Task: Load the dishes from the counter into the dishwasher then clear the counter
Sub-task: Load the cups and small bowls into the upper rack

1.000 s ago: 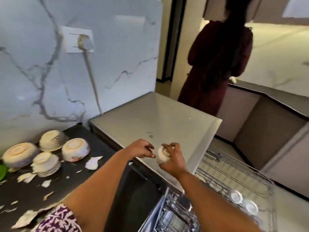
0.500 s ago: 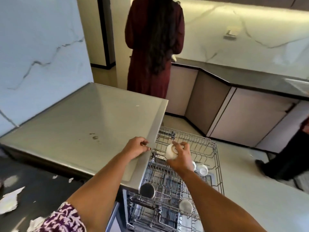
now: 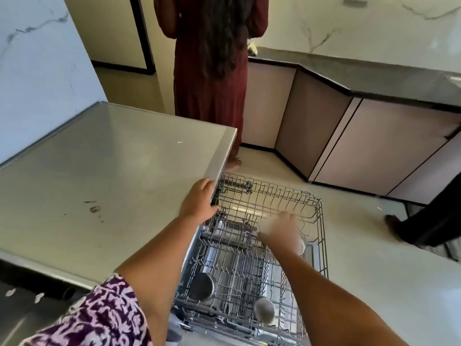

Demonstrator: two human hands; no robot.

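The dishwasher's upper wire rack [image 3: 319, 221] is pulled out below the steel top [image 3: 99, 171]. My left hand [image 3: 199, 201] grips the front edge of that top, fingers bent over it. My right hand [image 3: 279, 229] is blurred with motion, low over the rack's middle. A small white cup [image 3: 301, 247] shows just right of that hand in the rack; whether the hand holds a cup is hidden by the blur. In the lower rack sit two round steel vessels, one at the left [image 3: 202, 287] and one nearer me [image 3: 264, 309].
A person in a maroon dress [image 3: 212, 83] stands beyond the steel top, back turned. Another person's dark leg and foot [image 3: 429, 221] stand on the floor at the right. A dark counter over cabinets [image 3: 374, 76] runs along the far wall. White scraps [image 3: 10, 293] lie at lower left.
My view has swung right from the counter to the dishwasher. My right hand has carried the small white cup from above the steel top down into the upper rack. My left hand settled on the top's edge.
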